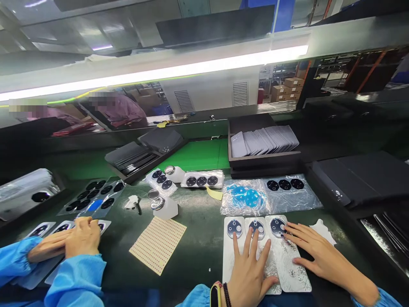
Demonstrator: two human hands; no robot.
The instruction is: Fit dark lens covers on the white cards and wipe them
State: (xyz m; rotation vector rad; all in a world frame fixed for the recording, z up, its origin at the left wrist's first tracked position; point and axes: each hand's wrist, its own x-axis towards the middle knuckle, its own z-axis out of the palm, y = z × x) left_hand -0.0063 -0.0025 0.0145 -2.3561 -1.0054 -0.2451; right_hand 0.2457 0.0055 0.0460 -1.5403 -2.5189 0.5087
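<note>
Three silvery-white phone back covers lie side by side on the bench in front of me, each with a round dark camera plate at its top end. My left hand [251,268] is spread flat over the left cover [228,256] and the middle cover [271,260], fingertips near their camera plates. On the right cover [292,268], the fingertips of my right hand [315,251] touch beside its camera plate [277,227], fingers stretched out. Neither hand grips anything. Behind the covers is a clear bag of blue round film pieces [246,196].
Left of me, a co-worker's hands [81,236] press on similar covers. Between us lie a sticker sheet [158,245] and a white pump bottle [164,207]. Beyond stands a black tray [265,160] of grey covers. Dark trays [361,179] line the right side.
</note>
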